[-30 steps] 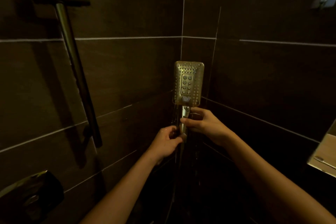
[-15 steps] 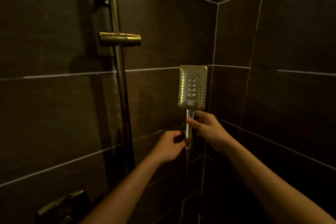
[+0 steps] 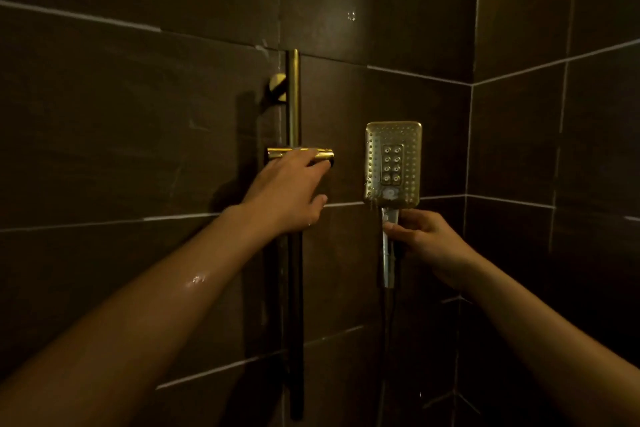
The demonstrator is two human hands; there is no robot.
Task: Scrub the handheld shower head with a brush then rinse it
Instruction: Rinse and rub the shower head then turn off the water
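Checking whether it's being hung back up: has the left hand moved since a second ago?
Yes. The left hand came off the shower head and went left to the holder on the rail, where its fingers now rest.

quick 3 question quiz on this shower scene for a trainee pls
1. True or false: the shower head is docked in the sliding holder on the rail.
2. Which one touches the sliding holder? A) left hand B) right hand C) neither
3. Fill in: the right hand grips the shower head by its ____.
Key: 1 false, it is held up beside the rail; 2 A; 3 handle.
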